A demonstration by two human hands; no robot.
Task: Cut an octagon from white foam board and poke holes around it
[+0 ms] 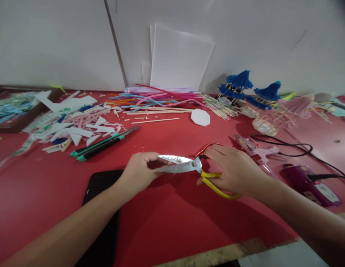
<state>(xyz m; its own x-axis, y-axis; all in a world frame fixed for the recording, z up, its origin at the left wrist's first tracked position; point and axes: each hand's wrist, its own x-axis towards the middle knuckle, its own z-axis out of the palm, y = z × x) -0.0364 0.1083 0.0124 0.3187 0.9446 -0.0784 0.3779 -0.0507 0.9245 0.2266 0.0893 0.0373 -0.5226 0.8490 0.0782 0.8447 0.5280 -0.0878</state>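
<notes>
My right hand [236,168] grips scissors [186,165] with one red and one yellow handle, their blades parted and pointing left. My left hand [140,172] is closed in a pinch right at the blade tips. A tiny tan bit shows between the blades there, but the fingers hide most of what they hold. Beyond the scissors lies a white octagonal piece [200,117], with thin wooden sticks [155,120] to its left. A green-and-black utility knife [105,144] rests left of my left hand, blade out. Under my left forearm is a black phone [101,185].
Pipe cleaners [161,97] are heaped by the wall, below leaning white sheets [180,55]. White and pink scraps [83,126] cover the left, beside a framed tray [15,124]. Blue-roofed models [236,85], a pink glue gun [255,148] and a purple power box [311,185] stand right.
</notes>
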